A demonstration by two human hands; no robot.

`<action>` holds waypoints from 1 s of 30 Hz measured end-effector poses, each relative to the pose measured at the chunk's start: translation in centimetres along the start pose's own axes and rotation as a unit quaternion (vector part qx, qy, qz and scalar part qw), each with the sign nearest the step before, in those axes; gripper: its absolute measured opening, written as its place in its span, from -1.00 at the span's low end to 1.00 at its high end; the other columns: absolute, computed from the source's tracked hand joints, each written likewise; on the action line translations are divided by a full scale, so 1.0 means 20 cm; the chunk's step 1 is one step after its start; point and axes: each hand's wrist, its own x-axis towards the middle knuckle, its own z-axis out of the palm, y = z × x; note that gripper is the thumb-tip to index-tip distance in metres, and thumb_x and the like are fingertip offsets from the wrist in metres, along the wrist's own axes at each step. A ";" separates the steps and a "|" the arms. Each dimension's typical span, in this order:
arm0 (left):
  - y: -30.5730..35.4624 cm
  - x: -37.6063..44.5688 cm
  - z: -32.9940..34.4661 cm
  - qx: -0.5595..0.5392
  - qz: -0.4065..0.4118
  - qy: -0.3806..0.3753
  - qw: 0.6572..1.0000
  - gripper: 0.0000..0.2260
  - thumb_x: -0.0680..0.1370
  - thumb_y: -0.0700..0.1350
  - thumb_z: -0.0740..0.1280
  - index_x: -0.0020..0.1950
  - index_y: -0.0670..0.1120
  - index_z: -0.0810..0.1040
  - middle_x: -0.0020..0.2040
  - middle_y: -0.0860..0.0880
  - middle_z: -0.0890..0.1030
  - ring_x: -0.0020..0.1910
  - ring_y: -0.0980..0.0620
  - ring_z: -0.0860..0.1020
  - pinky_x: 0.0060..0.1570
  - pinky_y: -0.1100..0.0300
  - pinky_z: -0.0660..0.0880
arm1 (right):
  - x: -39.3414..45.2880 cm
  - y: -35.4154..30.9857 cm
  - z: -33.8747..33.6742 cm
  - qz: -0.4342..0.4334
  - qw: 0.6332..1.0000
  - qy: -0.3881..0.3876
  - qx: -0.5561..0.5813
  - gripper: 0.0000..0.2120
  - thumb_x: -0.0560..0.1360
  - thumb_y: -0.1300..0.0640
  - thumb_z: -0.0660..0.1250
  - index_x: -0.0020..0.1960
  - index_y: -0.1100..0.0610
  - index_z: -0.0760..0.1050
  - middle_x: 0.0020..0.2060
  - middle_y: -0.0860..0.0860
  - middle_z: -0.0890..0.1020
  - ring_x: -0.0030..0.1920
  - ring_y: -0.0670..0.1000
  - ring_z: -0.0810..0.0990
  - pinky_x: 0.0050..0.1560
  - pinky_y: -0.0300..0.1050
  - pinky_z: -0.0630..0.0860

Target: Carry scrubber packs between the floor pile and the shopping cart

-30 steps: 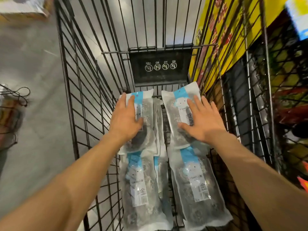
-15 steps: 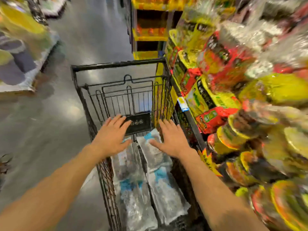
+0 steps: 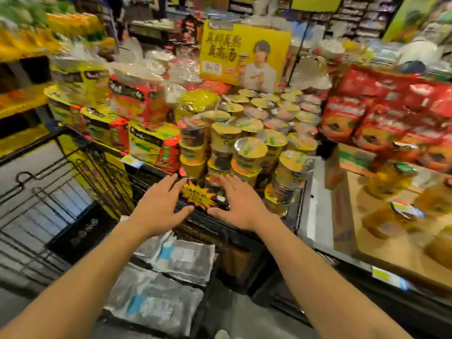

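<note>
1. Bright, even shop lighting; shadows are faint
2. Motion blur smears everything beyond the outstretched hands, worst toward the edges
3. Wide-angle bending curves the outer parts
4. Glare glints on the shiny plastic-wrapped yellow cup stacks (image 3: 247, 152) just ahead of the fingertips

Supermarket aisle. Black wire shopping cart (image 3: 73, 182) beside a promo display stacked with instant noodle cups (image 3: 249, 152) and boxed noodle multipacks (image 3: 151, 145). Yellow advertising sign (image 3: 244, 55) with Chinese text on top, starburst price tag (image 3: 198, 195) on the shelf edge, red snack bags (image 3: 381, 118) to the right, more stocked shelves (image 3: 367, 18) behind.
</note>
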 end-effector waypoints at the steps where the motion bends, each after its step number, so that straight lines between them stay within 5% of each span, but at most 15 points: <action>1: 0.11 0.02 0.00 0.000 0.038 0.000 0.999 -0.15 0.51 0.42 0.06 0.67 -0.06 0.15 0.65 -0.15 0.21 0.63 -0.15 0.18 0.58 -0.04 0.19 | -0.13 0.07 -0.04 0.031 0.999 0.008 0.010 -0.02 0.54 -0.44 0.18 0.68 0.11 -0.11 0.67 0.09 0.03 0.66 0.16 0.00 0.63 0.14 0.02; 7: 0.90 0.02 -0.04 0.020 0.265 0.012 0.964 -0.14 0.49 0.42 0.05 0.61 -0.14 0.29 0.56 -0.17 0.39 0.54 -0.20 0.35 0.53 -0.06 0.27 | -1.09 0.48 -0.16 0.223 0.973 0.060 0.033 -0.06 0.54 -0.43 0.17 0.69 0.07 -0.07 0.66 0.06 0.09 0.65 0.14 0.04 0.61 0.14 0.09; 10: 1.36 -0.07 0.00 0.009 0.356 0.005 0.935 -0.07 0.45 0.46 -0.04 0.61 -0.14 0.28 0.57 -0.17 0.37 0.56 -0.18 0.33 0.54 -0.05 0.27 | -1.64 0.64 -0.20 0.332 0.939 0.085 0.025 -0.03 0.52 -0.48 0.17 0.68 0.09 -0.01 0.64 0.08 0.19 0.62 0.15 0.15 0.57 0.12 0.19; 14: 2.03 -0.33 0.09 -0.005 0.463 -0.020 0.886 -0.02 0.40 0.52 -0.07 0.63 -0.10 0.25 0.59 -0.14 0.34 0.55 -0.16 0.32 0.53 -0.03 0.25 | -2.46 0.71 -0.25 0.452 0.887 0.098 -0.002 -0.03 0.53 -0.49 0.11 0.69 0.09 -0.06 0.66 0.06 0.10 0.65 0.12 0.06 0.62 0.13 0.07; 20: 3.03 -0.88 0.17 -0.026 0.609 -0.007 0.792 -0.21 0.55 0.42 0.16 0.60 -0.09 0.27 0.51 -0.18 0.43 0.47 -0.19 0.41 0.42 -0.04 0.34 | -3.71 0.62 -0.28 0.628 0.762 0.153 -0.026 0.02 0.46 -0.54 0.14 0.67 0.09 0.02 0.65 0.08 0.14 0.64 0.15 0.10 0.61 0.18 0.07; 30: 4.03 -1.92 0.45 -0.025 0.797 -0.058 0.600 -0.16 0.47 0.41 0.10 0.58 -0.13 0.31 0.54 -0.16 0.42 0.50 -0.16 0.39 0.48 -0.02 0.30 | -4.86 0.11 -0.08 0.811 0.552 0.194 0.006 -0.06 0.53 -0.43 0.20 0.68 0.03 -0.07 0.67 0.05 0.03 0.66 0.11 0.00 0.63 0.12 -0.01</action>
